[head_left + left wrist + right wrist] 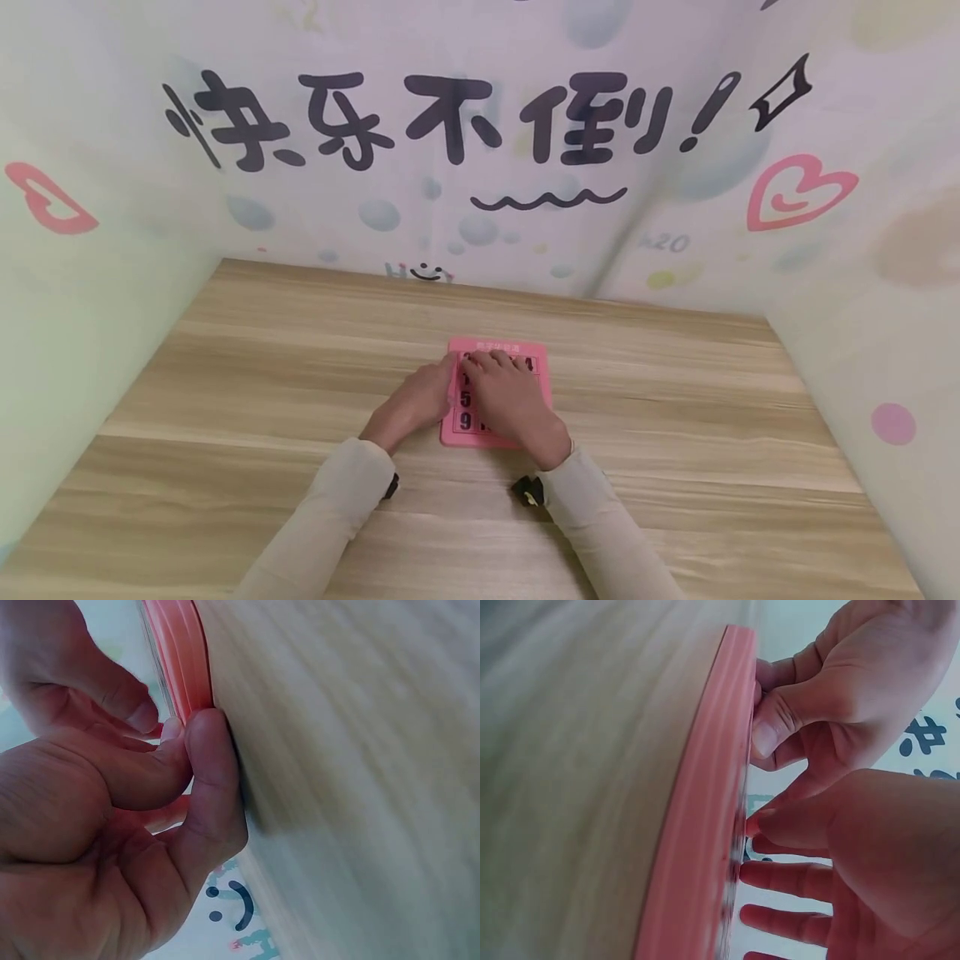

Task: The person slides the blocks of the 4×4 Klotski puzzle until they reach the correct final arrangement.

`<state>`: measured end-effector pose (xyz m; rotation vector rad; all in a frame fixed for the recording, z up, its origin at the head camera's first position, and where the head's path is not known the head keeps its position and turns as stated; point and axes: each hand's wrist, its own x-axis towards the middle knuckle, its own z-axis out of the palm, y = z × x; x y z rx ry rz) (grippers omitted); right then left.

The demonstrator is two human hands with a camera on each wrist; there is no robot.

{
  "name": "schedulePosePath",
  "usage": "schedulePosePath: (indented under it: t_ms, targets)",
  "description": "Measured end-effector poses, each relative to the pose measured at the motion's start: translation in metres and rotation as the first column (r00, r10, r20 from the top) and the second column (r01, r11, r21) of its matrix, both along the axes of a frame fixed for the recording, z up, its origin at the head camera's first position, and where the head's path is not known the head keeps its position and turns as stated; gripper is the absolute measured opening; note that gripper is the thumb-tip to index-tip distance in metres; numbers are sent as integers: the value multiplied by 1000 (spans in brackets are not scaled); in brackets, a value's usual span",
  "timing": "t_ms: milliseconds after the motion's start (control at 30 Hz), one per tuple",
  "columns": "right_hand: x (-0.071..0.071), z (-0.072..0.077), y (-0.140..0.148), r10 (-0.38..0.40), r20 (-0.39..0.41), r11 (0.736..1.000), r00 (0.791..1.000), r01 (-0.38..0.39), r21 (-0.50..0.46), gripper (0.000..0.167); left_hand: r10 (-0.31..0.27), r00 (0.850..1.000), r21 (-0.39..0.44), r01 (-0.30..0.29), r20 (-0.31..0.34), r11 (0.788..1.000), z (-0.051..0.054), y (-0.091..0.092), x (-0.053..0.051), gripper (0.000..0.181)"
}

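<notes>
A pink number slide puzzle point(466, 408) lies on the wooden table, its face marked with dark numerals such as 5 and 9. At its left edge, my left hand point(420, 396) grips the frame, thumb and curled fingers against the rim in the left wrist view. Over the tiles lies my right hand point(510, 396), hiding most of the numbers. Its fairly straight fingers point(787, 879) touch the puzzle face in the right wrist view. Seen from the side there, the puzzle's thick pink rim point(697, 817) lies against the tabletop.
The wood-grain table point(675, 417) extends around the puzzle. Behind it stands a pale printed wall point(465, 233) with large dark characters, and side walls with pink hearts point(798, 192) close in left and right. Both wrists carry dark straps, with light sleeves behind.
</notes>
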<state>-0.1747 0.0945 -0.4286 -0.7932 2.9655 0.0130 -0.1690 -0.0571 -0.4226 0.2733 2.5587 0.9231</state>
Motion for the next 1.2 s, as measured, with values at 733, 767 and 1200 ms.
schedulePosePath:
  t_ms: [733, 767, 1200]
  targets:
    - [3, 4, 6, -21, -4, 999, 1000, 21, 26, 39, 42, 998, 33, -44, 54, 998, 2, 1, 1, 69]
    - [3, 4, 6, -28, 3, 999, 1000, 28, 28, 39, 43, 998, 30, -44, 52, 999, 2, 1, 2, 69]
    - [4, 7, 10, -66, 40, 998, 997, 65, 21, 38, 53, 997, 18, -54, 59, 998, 3, 1, 3, 71]
